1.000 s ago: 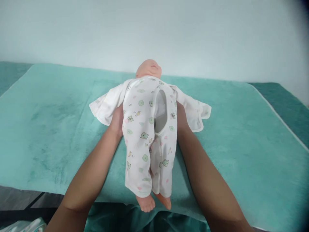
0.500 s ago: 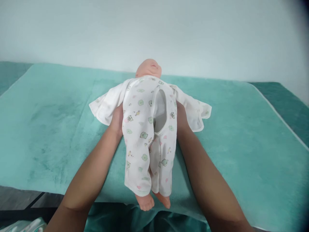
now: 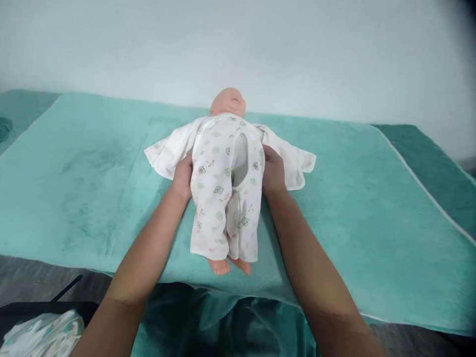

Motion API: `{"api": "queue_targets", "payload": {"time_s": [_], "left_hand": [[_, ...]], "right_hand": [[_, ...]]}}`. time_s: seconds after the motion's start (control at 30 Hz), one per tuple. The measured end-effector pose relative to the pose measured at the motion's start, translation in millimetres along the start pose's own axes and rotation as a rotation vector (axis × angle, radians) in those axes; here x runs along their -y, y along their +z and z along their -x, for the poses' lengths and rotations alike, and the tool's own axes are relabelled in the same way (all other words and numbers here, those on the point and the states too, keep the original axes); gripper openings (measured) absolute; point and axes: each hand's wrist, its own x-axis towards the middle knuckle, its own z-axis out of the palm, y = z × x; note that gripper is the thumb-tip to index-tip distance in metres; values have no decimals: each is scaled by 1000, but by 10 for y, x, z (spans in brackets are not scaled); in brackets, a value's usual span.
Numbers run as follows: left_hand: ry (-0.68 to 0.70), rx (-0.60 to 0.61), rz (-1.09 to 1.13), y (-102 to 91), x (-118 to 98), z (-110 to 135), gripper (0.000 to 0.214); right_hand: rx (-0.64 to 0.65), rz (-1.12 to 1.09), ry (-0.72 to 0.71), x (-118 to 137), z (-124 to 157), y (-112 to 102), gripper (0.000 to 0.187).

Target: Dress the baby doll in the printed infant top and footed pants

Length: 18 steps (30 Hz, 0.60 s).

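A baby doll lies on its back on the green cover, head at the far side and feet towards me. White patterned baby pants cover its body up to the chest, with an oval opening on the front. A white baby shirt spreads out under it to both sides. At the pants' left side, my left hand is closed on the cloth, its fingertips hidden behind it. My right hand is closed at the opposite side, with bent fingers against the pants. The doll's bare feet stick out of the legs.
The green cover stretches wide to both sides and meets a pale wall at the back. Dark green cloth hangs at the front edge. Patterned cloth lies at the lower left, beside a black bar.
The view has shifted, so the doll looks smaller and its feet sit higher in the picture. Both hands remain at the pants' sides; more of my right hand's fingers shows.
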Motion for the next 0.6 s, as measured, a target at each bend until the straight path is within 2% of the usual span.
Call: {"api": "queue_targets", "payload": {"time_s": [0.1,0.27,0.43,0.53,0.6], "left_hand": [[153,-2,-39,-132,99,252,36],[306,-172,-208,-513,410,984,40],[388,-35,-406,-794,715,1677,39],[484,12,-540,-845,795,1881,35],[534,38,-721,-830,808,1949,39]], "right_hand": [[-75,14,-46,-40,217,-29,38],[-64,150,-223,-8,871,-186,37],[3,272,-404,103,1614,-346,35],[65,308,-428,169,1974,-356,34],[112,296,-419,200,2153,-337,33]]}}
